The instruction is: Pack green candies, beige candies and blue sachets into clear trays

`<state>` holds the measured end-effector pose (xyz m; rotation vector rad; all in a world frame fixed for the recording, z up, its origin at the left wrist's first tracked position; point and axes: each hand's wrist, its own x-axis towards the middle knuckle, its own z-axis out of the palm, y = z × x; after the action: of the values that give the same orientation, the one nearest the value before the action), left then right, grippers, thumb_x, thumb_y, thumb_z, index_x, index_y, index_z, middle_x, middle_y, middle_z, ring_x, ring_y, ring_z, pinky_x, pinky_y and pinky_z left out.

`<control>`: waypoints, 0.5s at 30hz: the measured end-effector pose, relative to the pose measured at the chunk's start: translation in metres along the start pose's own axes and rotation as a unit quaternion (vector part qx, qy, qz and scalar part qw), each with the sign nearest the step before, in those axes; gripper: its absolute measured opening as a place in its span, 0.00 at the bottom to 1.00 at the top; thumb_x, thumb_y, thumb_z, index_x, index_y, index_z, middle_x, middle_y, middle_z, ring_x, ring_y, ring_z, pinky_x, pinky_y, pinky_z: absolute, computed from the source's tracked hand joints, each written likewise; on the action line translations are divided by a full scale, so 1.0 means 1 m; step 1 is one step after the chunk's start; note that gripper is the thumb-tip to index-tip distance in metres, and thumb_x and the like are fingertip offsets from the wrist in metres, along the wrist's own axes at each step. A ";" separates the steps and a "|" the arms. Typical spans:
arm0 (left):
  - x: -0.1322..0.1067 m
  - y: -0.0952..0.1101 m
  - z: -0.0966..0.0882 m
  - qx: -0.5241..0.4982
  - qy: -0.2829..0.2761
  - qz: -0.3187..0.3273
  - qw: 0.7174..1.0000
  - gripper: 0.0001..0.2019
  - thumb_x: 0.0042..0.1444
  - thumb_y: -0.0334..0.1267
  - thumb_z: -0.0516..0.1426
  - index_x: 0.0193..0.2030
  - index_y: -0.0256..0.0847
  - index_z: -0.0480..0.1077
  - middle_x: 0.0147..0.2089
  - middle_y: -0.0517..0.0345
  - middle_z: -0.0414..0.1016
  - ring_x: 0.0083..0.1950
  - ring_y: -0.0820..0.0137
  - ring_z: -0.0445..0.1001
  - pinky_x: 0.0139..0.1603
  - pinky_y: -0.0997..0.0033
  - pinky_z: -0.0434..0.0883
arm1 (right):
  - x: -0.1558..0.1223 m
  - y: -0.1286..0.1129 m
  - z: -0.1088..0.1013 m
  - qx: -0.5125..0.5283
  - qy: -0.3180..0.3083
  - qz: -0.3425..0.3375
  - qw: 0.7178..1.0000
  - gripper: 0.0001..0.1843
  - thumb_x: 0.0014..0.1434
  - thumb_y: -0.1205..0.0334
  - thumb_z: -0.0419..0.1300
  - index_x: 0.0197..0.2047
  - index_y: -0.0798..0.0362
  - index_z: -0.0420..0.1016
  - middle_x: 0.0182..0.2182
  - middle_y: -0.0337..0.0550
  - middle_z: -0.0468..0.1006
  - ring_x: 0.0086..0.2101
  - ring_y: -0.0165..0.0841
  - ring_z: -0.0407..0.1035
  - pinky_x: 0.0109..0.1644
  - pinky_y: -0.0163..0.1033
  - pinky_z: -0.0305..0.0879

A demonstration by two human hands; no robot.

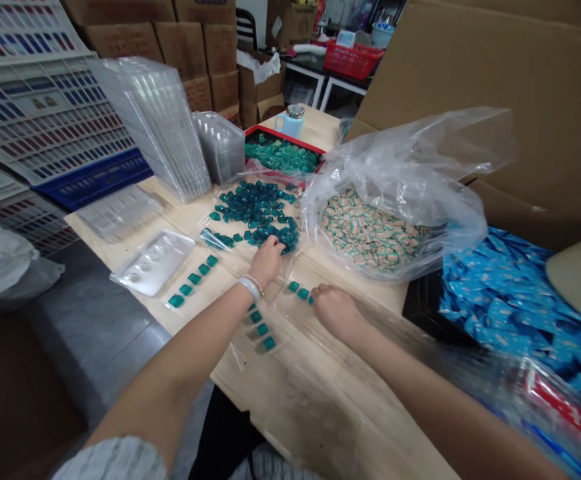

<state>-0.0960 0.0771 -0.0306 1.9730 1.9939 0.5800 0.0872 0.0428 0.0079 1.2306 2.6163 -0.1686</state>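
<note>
Two bare forearms [180, 360] reach over the table [290, 400]. The left hand [266, 261], curled narrow, touches a pile of teal pieces [255, 213]; the right hand [335, 310], also curled, meets a short teal row [301, 291]. Whether either holds anything cannot be told.

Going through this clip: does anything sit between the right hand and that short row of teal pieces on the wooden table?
Nothing visible does. The right hand lies right at the end of the short row of teal pieces, with its fingers at the nearest piece.
</note>
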 end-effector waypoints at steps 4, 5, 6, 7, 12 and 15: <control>0.007 -0.008 0.001 -0.064 0.025 -0.032 0.997 0.14 0.49 0.27 0.50 0.42 0.35 0.68 0.46 0.49 0.62 0.43 0.68 0.66 0.46 0.70 0.64 | 0.007 0.005 0.006 0.002 -0.012 0.012 1.000 0.10 0.51 0.75 0.50 0.31 0.58 0.71 0.30 0.53 0.74 0.31 0.38 0.69 0.34 0.38 0.61; 0.010 -0.011 0.000 -0.086 0.026 -0.039 0.995 0.13 0.48 0.26 0.50 0.41 0.35 0.69 0.45 0.49 0.62 0.43 0.68 0.66 0.47 0.70 0.63 | 0.005 0.008 0.008 0.007 -0.013 0.015 1.000 0.08 0.51 0.74 0.52 0.31 0.58 0.71 0.30 0.53 0.74 0.31 0.38 0.69 0.33 0.38 0.61; 0.012 -0.014 -0.003 -0.109 0.024 -0.045 0.993 0.13 0.47 0.25 0.51 0.39 0.34 0.70 0.44 0.49 0.63 0.43 0.68 0.66 0.48 0.69 0.63 | 0.003 0.012 0.010 0.015 -0.014 0.018 1.000 0.06 0.51 0.72 0.54 0.30 0.57 0.71 0.30 0.52 0.74 0.32 0.38 0.69 0.34 0.37 0.61; 0.014 -0.018 -0.006 -0.132 0.019 -0.051 0.990 0.12 0.46 0.24 0.51 0.38 0.34 0.71 0.43 0.49 0.65 0.43 0.68 0.67 0.49 0.69 0.63 | 0.000 0.016 0.011 0.027 -0.011 0.020 0.999 0.04 0.50 0.70 0.55 0.30 0.56 0.71 0.30 0.51 0.74 0.32 0.37 0.69 0.34 0.37 0.61; 0.000 -0.018 -0.032 -0.335 -0.037 -0.120 0.934 0.14 0.46 0.27 0.54 0.43 0.32 0.68 0.37 0.52 0.70 0.33 0.73 0.70 0.41 0.68 0.68 | -0.002 0.023 -0.001 0.154 0.118 0.060 0.979 0.14 0.51 0.58 0.57 0.40 0.55 0.70 0.28 0.45 0.73 0.28 0.35 0.68 0.32 0.38 0.62; -0.025 0.000 -0.044 -0.588 -0.118 -0.183 0.779 0.17 0.46 0.26 0.54 0.46 0.33 0.66 0.35 0.55 0.71 0.28 0.79 0.70 0.37 0.72 0.70 | 0.014 0.007 -0.008 0.340 0.197 0.033 0.919 0.14 0.54 0.59 0.51 0.43 0.54 0.68 0.28 0.43 0.72 0.28 0.32 0.67 0.32 0.37 0.64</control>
<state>-0.1159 0.0483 0.0063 0.7968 1.2106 1.0459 0.0829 0.0590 0.0123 1.7073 2.9607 -0.9839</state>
